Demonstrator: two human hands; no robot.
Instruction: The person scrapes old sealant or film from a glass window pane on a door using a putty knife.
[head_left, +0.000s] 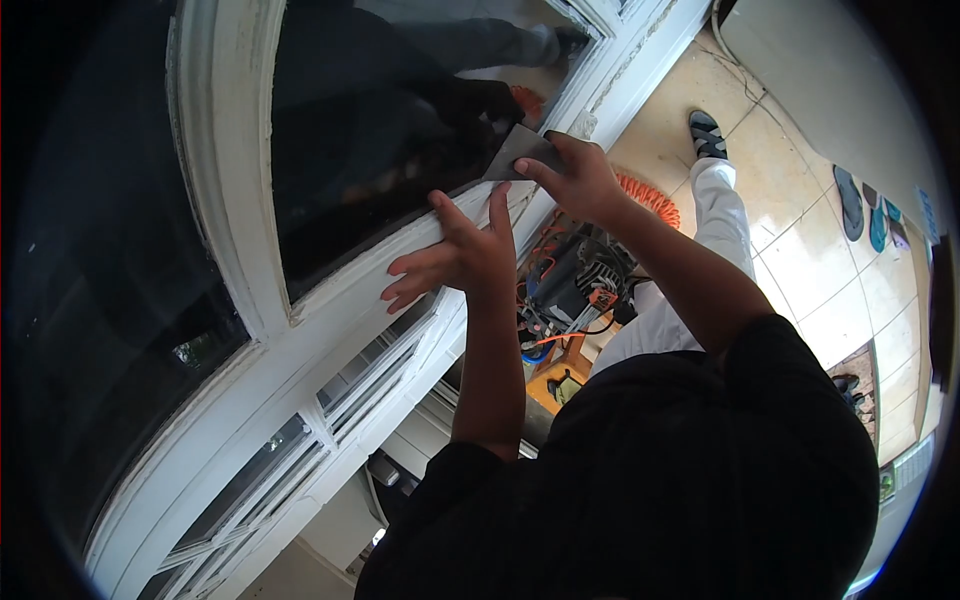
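Note:
My right hand (577, 180) pinches a thin grey rectangular sheet (520, 150) between thumb and fingers. The sheet's lower corner lies at the edge of the dark glass pane (370, 130), against the white frame (365, 262). Just to the left, my left hand (462, 250) has its fingers spread, with one fingertip close below the sheet; nothing is held in it. Whether that fingertip touches the sheet I cannot tell. The paint along the frame looks rough and worn.
Below the frame lie a coiled orange hose (652, 197) and a dark machine (580, 280) with cables. A wooden stool (545, 385) is beside them. Sandals (850, 203) lie on the tiled floor (790, 200). More white window frames (330, 430) extend at lower left.

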